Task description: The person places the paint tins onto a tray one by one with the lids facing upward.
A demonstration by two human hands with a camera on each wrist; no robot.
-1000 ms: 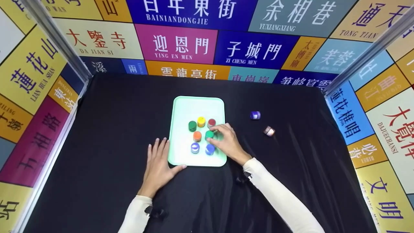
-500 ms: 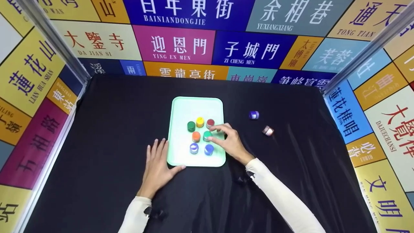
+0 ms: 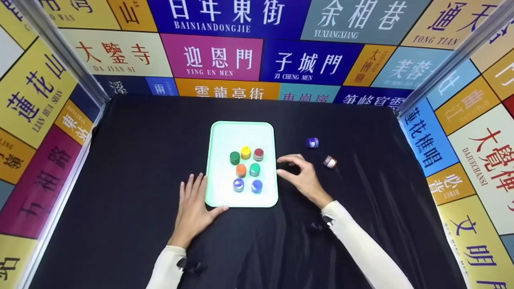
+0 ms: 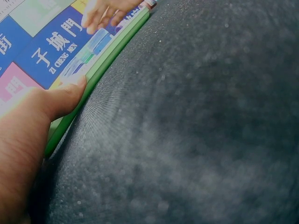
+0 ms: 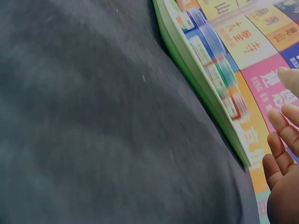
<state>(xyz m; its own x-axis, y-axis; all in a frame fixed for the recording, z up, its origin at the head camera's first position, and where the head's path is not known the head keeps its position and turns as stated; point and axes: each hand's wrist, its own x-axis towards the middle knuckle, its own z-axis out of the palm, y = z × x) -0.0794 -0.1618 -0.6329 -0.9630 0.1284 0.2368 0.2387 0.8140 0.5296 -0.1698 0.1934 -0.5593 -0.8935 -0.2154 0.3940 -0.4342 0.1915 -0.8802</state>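
Note:
On the black cloth lies a light green tray [image 3: 241, 130], bearing several small paint jars. A yellow jar [image 3: 245, 152] stands at the back between a dark green jar [image 3: 235, 157] and a dark red jar [image 3: 258, 154]. In front of them are an orange jar [image 3: 241, 170] and a green jar [image 3: 254, 169], then a purple jar [image 3: 238, 185] and a blue jar [image 3: 256, 186] nearest me. My left hand [image 3: 193, 212] rests at the tray's left front corner, fingers straight along the side, thumb at the front edge. Just off the right edge, my right hand [image 3: 303, 176] holds nothing, its fingers loosely bent.
Right of the tray, a dark purple jar [image 3: 312, 142] and a brown jar [image 3: 330, 161] lie on their sides on the black cloth [image 3: 148, 136]. Panels printed with large characters [image 3: 221, 58] enclose the back and both sides.
My right hand has let go of the green jar and moved right, off the tray. The green jar stays in front of the dark red one. My left hand keeps its place at the tray.

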